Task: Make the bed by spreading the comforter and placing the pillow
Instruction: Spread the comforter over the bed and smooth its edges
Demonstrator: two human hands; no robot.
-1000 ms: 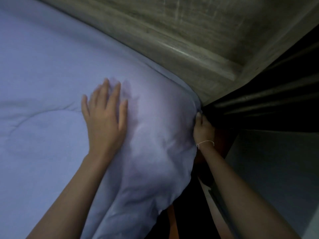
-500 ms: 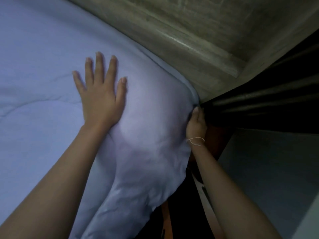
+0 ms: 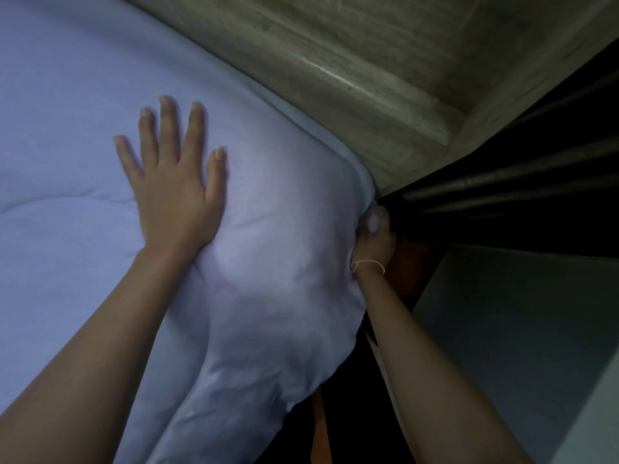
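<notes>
A pale blue comforter [image 3: 67, 95] covers the bed and bulges over its near right corner, hanging down the side. My left hand [image 3: 174, 182] lies flat on it with straight, spread fingers, pressing the fabric. My right hand [image 3: 373, 239] is at the bed's corner, its fingers curled round a bunch of the comforter's edge; a thin string circles that wrist. No pillow shows in this view.
A wooden headboard [image 3: 351, 61] runs along the far side of the bed. Dark folded curtains [image 3: 519, 182] hang right of the corner. A pale wall or cabinet face [image 3: 519, 329] stands to the right, leaving a narrow dark gap beside the bed.
My left hand slid further up the comforter and spread its fingers. My right hand went from touching the corner edge to gripping a bunch of the fabric.
</notes>
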